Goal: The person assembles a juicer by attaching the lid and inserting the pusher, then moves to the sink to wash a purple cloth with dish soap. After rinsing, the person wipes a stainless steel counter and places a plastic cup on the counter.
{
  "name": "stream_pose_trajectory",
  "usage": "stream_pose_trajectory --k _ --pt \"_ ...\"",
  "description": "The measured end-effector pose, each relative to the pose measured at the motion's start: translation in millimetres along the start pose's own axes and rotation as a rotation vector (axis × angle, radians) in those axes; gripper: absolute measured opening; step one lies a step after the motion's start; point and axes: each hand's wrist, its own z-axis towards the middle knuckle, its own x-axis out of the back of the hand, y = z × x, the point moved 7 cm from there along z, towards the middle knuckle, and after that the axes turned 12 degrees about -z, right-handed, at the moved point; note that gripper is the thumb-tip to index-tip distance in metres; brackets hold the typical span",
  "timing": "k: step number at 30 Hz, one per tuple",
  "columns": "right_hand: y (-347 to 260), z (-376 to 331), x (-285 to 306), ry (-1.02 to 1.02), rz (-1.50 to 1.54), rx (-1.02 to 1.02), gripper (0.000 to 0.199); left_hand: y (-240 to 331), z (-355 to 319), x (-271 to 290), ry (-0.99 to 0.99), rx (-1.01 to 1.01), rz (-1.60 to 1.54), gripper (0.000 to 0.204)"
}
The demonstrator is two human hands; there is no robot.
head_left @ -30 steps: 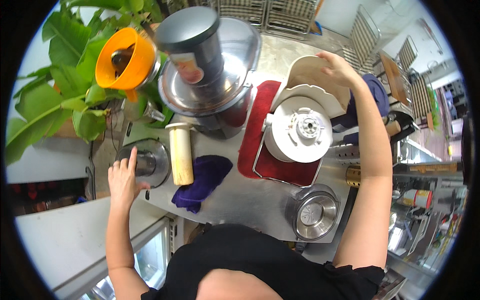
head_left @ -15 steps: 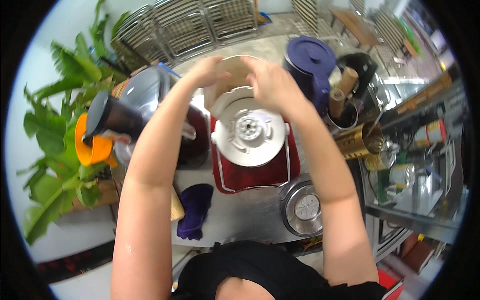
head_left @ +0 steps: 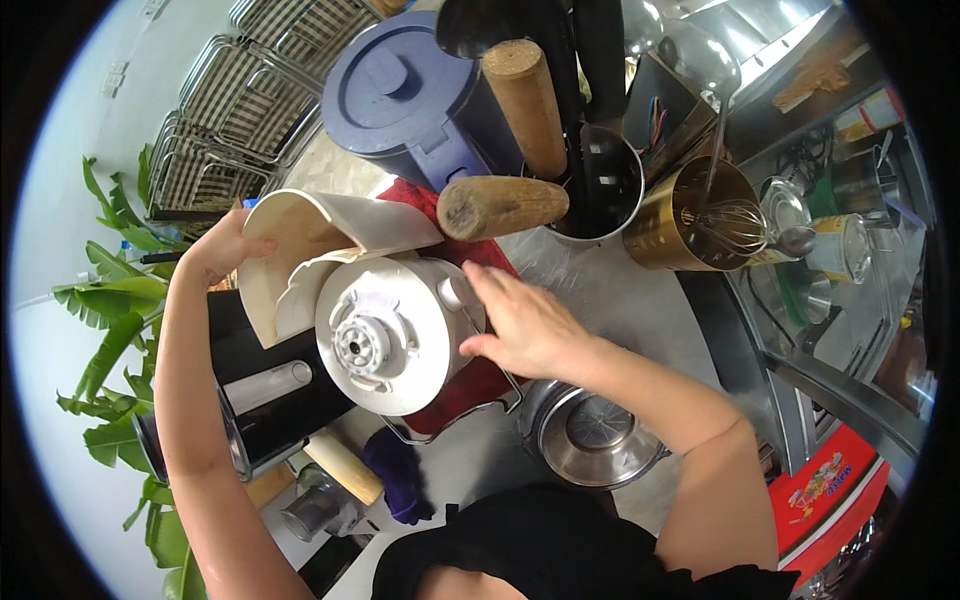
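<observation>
Cream cover (head_left: 295, 235) gripped by the left hand (head_left: 222, 248)

It stands at the far left of the white base (head_left: 405, 330). The right hand (head_left: 525, 320), open and straight-fingered, is at the base's right. Red cloth (head_left: 455, 393) lies beneath; a steel bowl (head_left: 595, 440) sits near right, a blue pitcher (head_left: 395, 95) far.

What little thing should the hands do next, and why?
Maybe curl the right hand around the side of the white round base to steady it. I think so because that hand's thumb and fingers are spread beside the base, near its white knob, while the left hand is at the edge of the cream curved piece.
</observation>
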Motion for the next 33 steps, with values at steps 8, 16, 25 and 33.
stream_pose_trajectory --k 8,16,25,33 --pt "19.4 2.6 -24.4 -0.237 -0.005 -0.003 0.074 25.8 1.0 16.2 0.006 0.091 0.115 0.032" --pt "28.7 28.2 -21.9 -0.324 0.036 0.044 0.078 5.5 7.5 13.7 0.046 0.171 0.164 0.038" --pt "12.4 52.9 -36.2 -0.565 0.406 0.234 0.090 -23.5 -11.0 23.2 0.048 0.176 0.179 0.039" --pt "12.8 52.4 -37.6 -0.542 0.496 0.189 0.063 11.3 0.1 12.2 0.053 0.140 0.279 0.037"
